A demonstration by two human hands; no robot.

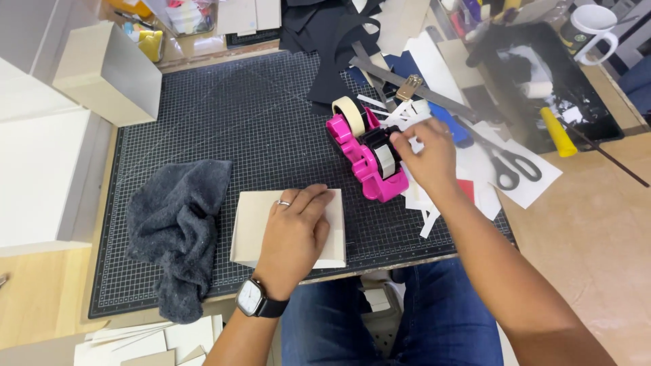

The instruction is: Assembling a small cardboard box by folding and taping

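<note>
My left hand lies flat, fingers together, on a beige cardboard box near the front edge of the black cutting mat. It wears a ring and a wristwatch. My right hand reaches to the pink tape dispenser on the mat and pinches a strip of tape at the dispenser's top, among white paper strips. A roll of cream tape sits in the dispenser's far end.
A dark grey cloth lies left of the box. Scissors, a yellow-handled tool, a black tray, a metal ruler and a white mug crowd the right. Beige boxes stand at the left.
</note>
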